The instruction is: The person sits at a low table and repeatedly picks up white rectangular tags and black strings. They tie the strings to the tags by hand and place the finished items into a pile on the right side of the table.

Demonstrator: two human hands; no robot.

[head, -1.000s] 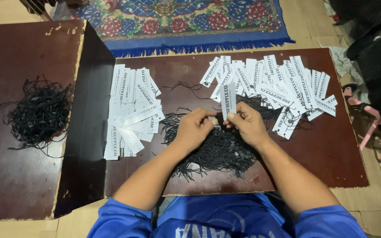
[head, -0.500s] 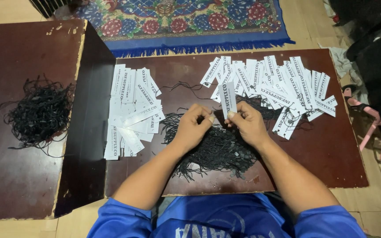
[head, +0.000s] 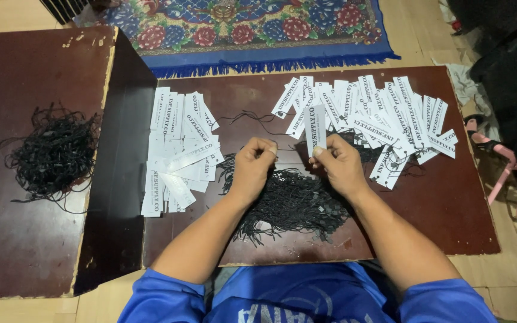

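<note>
The right hand (head: 343, 167) pinches a white tag (head: 316, 128) by its near end, thumb and fingers closed on it, so the tag stands with its long axis running near to far, its free end pointing away from the person. The left hand (head: 252, 167) sits just left of it, fingers curled shut with the tips pressed together as if nipping a thin black string; the string itself is too fine to make out between the fingertips. The two hands are close but not touching, and the tag lies to the right of the left hand's grip, so the right hand is the nearer one to it.

Both hands hover over a loose heap of black strings (head: 291, 200) on the low tabletop (head: 450, 209). Left of the hands lies a pile of tags (head: 178, 152), some overlapping at angles. At the far right is a wider spread of tags (head: 378, 116), fanned out. On the higher tabletop (head: 19, 239) at the left rests a second tangle of strings (head: 52, 152). A patterned rug (head: 240, 30) lies beyond.
</note>
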